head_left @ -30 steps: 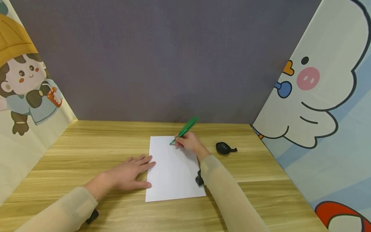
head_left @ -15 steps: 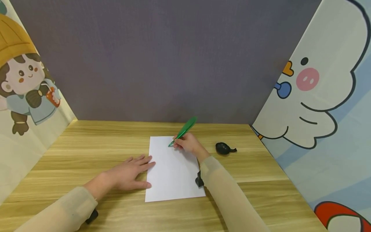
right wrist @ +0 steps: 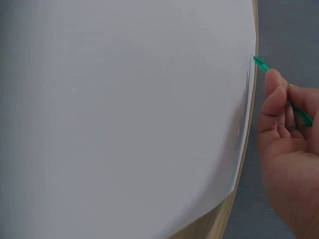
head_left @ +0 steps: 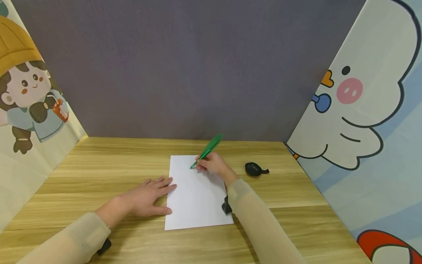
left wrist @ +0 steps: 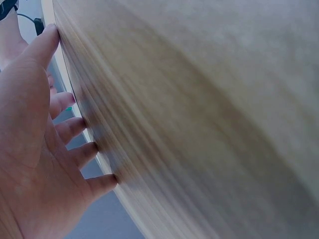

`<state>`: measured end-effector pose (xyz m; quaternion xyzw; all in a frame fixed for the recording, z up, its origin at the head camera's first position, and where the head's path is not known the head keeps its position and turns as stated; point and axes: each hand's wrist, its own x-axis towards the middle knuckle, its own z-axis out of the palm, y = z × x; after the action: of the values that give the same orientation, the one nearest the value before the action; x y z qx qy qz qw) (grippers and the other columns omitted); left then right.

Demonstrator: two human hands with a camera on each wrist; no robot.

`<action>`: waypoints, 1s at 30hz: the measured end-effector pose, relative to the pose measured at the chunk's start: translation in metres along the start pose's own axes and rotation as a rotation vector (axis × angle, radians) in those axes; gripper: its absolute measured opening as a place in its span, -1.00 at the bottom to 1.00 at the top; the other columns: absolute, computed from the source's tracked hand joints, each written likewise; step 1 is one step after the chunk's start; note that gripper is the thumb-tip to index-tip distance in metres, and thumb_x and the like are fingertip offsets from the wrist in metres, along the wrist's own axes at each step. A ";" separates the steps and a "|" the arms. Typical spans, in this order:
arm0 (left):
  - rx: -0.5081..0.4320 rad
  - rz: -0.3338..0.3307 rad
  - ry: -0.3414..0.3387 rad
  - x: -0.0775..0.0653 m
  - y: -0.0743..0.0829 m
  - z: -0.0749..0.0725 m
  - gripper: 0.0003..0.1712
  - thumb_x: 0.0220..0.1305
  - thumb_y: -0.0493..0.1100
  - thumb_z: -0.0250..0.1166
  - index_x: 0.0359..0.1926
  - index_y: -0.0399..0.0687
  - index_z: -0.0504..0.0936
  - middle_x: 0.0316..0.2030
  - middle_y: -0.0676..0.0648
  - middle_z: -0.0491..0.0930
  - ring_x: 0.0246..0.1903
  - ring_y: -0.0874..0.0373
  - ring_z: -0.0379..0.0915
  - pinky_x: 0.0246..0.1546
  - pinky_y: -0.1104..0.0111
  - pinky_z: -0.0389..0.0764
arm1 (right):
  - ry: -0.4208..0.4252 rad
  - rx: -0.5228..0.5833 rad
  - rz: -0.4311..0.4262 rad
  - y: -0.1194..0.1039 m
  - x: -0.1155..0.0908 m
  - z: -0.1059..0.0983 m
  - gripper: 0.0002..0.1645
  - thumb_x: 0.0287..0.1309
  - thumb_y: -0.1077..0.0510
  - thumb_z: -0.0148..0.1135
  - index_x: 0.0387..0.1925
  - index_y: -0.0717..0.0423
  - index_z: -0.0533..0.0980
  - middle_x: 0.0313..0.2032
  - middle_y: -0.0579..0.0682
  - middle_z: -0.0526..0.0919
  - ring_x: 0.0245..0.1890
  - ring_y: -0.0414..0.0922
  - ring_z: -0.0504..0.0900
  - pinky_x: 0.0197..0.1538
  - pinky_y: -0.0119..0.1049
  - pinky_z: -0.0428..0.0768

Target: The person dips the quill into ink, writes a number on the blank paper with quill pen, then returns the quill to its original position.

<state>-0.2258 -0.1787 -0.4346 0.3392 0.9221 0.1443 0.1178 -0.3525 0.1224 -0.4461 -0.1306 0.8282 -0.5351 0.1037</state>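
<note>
A sheet of white paper (head_left: 194,201) lies on the wooden table, and no marks on it can be made out. My right hand (head_left: 212,164) pinches a green pen (head_left: 211,146) with a broad, feather-like upper end, its tip at the upper part of the sheet. In the right wrist view the pen's tip (right wrist: 256,59) meets the paper, thumb and fingers bent round the barrel. My left hand (head_left: 150,198) lies flat with fingers spread, thumb and fingertips on the paper's left edge. In the left wrist view its fingers (left wrist: 72,129) stretch out straight.
A small black rounded object with a short tail (head_left: 253,169) lies on the table (head_left: 132,157) to the right of the paper. A dark grey panel (head_left: 184,73) rises behind the table. Printed cartoon panels stand on both sides.
My right hand and the pen have shifted slightly left and toward me, the tip sliding down the upper part of the sheet. The left hand stays in place.
</note>
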 end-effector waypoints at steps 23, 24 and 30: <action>-0.003 0.005 0.003 -0.001 0.000 0.000 0.08 0.49 0.54 0.21 0.73 0.00 0.26 0.74 -0.22 0.11 0.72 -0.38 -0.01 0.61 -0.46 0.11 | -0.046 -0.014 0.023 -0.004 -0.004 0.000 -0.74 0.61 0.20 0.26 0.09 0.28 0.73 -0.19 0.15 0.87 -0.31 -0.18 0.76 -0.24 -0.38 0.66; -0.005 0.004 0.002 0.000 0.000 0.000 0.08 0.49 0.54 0.21 0.73 0.00 0.26 0.74 -0.22 0.11 0.72 -0.37 -0.02 0.61 -0.46 0.11 | -0.048 -0.015 0.025 -0.005 -0.004 0.000 -0.73 0.61 0.20 0.26 0.10 0.28 0.73 -0.19 0.14 0.87 -0.31 -0.18 0.76 -0.24 -0.38 0.66; -0.013 -0.006 -0.004 0.000 0.000 0.000 0.09 0.48 0.54 0.22 0.73 0.01 0.26 0.75 -0.22 0.10 0.73 -0.36 -0.03 0.61 -0.45 0.10 | -0.062 -0.022 0.035 -0.006 -0.007 -0.001 -0.69 0.62 0.17 0.25 0.16 0.27 0.73 -0.19 0.11 0.88 -0.28 -0.18 0.76 -0.22 -0.35 0.67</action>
<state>-0.2260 -0.1783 -0.4346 0.3360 0.9219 0.1491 0.1222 -0.3453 0.1231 -0.4396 -0.1337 0.8327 -0.5195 0.1374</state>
